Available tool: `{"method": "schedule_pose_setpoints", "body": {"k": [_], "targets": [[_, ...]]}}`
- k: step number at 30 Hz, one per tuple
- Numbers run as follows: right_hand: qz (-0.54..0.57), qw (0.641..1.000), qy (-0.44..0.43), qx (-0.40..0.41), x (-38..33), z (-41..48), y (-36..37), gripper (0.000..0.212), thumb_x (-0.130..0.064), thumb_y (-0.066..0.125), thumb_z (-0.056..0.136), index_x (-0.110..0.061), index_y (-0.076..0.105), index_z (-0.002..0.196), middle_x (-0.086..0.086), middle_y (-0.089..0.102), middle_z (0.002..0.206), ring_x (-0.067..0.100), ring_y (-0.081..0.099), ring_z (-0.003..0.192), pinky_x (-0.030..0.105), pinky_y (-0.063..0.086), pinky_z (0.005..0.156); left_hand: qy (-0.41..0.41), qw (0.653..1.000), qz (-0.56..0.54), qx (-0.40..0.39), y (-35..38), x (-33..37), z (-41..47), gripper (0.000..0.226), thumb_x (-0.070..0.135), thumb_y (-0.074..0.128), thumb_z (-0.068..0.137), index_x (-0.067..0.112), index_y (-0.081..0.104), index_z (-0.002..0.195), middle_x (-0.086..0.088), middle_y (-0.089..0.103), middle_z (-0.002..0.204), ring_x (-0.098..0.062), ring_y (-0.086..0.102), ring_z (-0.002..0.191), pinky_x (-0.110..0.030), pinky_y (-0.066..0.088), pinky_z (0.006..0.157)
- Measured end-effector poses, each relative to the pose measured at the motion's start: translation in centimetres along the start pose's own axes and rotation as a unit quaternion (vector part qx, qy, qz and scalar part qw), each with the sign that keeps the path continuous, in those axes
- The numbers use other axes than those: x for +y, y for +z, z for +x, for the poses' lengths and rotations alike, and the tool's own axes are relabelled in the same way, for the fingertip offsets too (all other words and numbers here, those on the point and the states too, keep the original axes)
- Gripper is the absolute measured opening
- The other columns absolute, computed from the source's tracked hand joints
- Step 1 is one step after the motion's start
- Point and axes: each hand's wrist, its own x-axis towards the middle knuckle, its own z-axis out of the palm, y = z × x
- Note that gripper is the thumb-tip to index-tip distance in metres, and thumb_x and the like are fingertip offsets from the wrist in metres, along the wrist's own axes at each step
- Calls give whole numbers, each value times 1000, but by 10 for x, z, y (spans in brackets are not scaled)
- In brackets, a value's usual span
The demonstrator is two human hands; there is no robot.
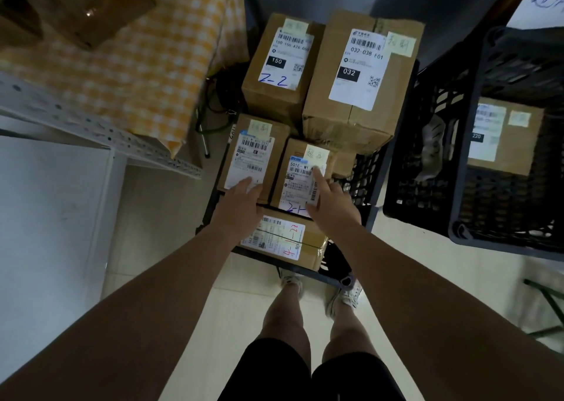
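Several labelled cardboard parcels fill a black plastic crate (370,168) on the floor in front of me. My left hand (241,200) lies with straight fingers on the near edge of a small parcel (253,153) at the left. My right hand (331,200) rests on the neighbouring small parcel (297,174) marked 501E, its index finger stretched over the white label. A flat parcel with red writing (283,240) sits under my wrists. Behind stand a parcel marked 150 (282,64) and a larger one marked 032 (360,73).
A second black crate (457,168) at the right holds another labelled parcel (503,138). A white metal shelf (100,125) with a yellow checked cloth (146,64) stands at the left. My legs and white shoes are on the pale tiled floor (241,303) below.
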Motion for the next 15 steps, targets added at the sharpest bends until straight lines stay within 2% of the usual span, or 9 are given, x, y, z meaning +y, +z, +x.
{"method": "schedule_pose_setpoints", "body": {"k": [3,8,12,15], "targets": [[-60,998,-8,-14,-3,-4,-12,78,-37,50,96,-35,-5,151,12,27,149,35,30,135,48,46,94,2,999,42,-3,-3,3,-3,57,33,44,98,21,24,149,-9,14,158,-31,19,142,-47,26,113],[-105,993,-53,16,-15,-19,-36,67,-39,47,97,-22,13,151,10,15,157,32,20,142,49,33,109,22,987,148,51,-16,14,-24,58,39,38,99,20,19,150,-13,16,157,-31,18,143,-45,23,113],[-143,983,-109,19,-25,-39,-60,61,-41,38,100,-19,15,152,9,12,159,29,12,146,46,21,115,16,974,198,106,-36,24,-57,54,39,35,100,21,21,149,-10,21,155,-29,23,141,-41,25,113],[-156,973,-164,40,-33,-61,-81,58,-41,35,101,-18,18,152,7,17,158,28,15,145,45,23,113,-20,967,208,145,-50,30,-90,50,37,32,100,22,25,147,-8,27,152,-26,30,137,-38,30,110]]}}
